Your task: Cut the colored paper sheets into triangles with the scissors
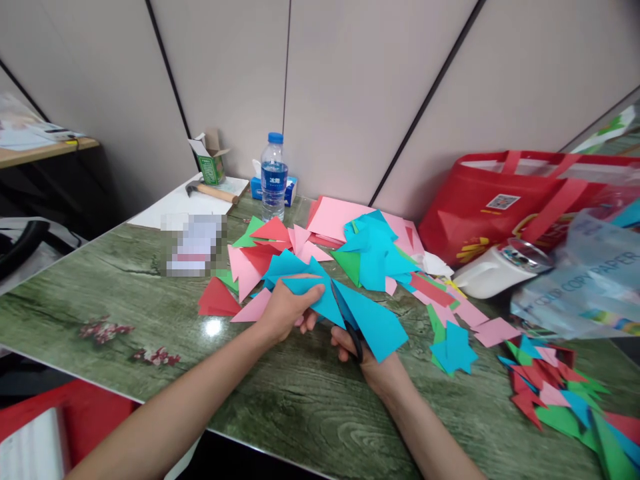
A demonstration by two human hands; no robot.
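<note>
My left hand (293,310) pinches a folded piece of blue paper (323,303), thumb on top and fingers beneath. Black-handled scissors (356,341) are gripped in my right hand (373,363), their blades at a cut in the blue paper. To the right of the blades, a wide flap (375,320) of the blue paper hangs over my right hand and hides part of it. Beyond my hands lie red paper pieces (273,230), pink paper pieces (243,273) and a pile of blue paper pieces (373,250).
A water bottle (274,180), a tissue box (291,191), a hammer (213,192) and a small green box (213,167) stand or lie at the back. On the right are a white mug (493,272), a red bag (465,207) and a heap of coloured scraps (550,390).
</note>
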